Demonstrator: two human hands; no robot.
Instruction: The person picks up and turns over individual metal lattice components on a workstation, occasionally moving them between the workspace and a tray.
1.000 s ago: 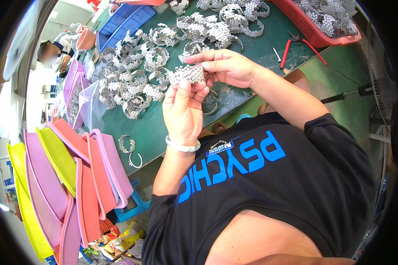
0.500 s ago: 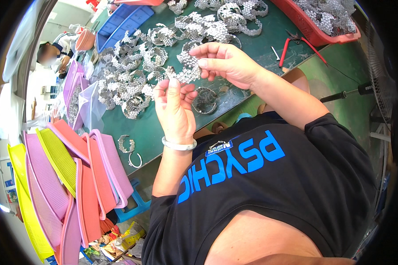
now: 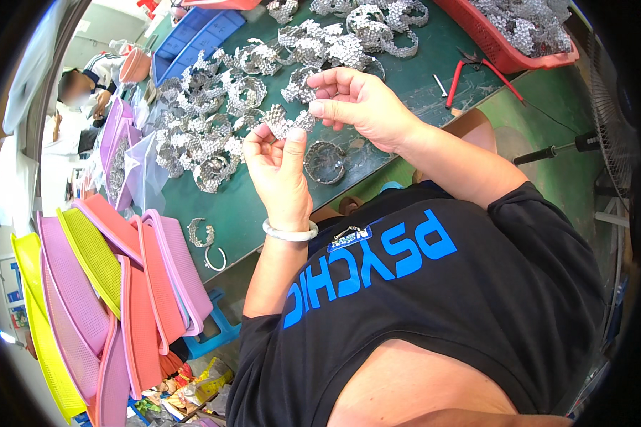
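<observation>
Above the green table point(image 3: 399, 78), a silver bracelet point(image 3: 285, 122) made of small overlapping scale-like pieces is held between my two hands. My left hand point(image 3: 279, 171) pinches it from the near side, thumb on top and fingers curled beneath. The thumb and fingertips of my right hand point(image 3: 367, 110) grip its right end; the fingers cover part of it. A darker round bracelet point(image 3: 325, 162) lies just below my hands. Beyond them spreads a pile of similar silver bracelets point(image 3: 199, 132).
Red-handled pliers point(image 3: 457, 84) lie at the right, near a red basket point(image 3: 509, 64) of bracelets. A blue tray point(image 3: 196, 43) stands far left. Stacked colored baskets point(image 3: 132, 285) lean at the lower left. An open bracelet point(image 3: 201, 232) and a ring-shaped band point(image 3: 216, 257) lie nearby. Someone sits beyond.
The bracelet has turned in my fingers and my left thumb has moved to the right over it. My right hand has shifted slightly left.
</observation>
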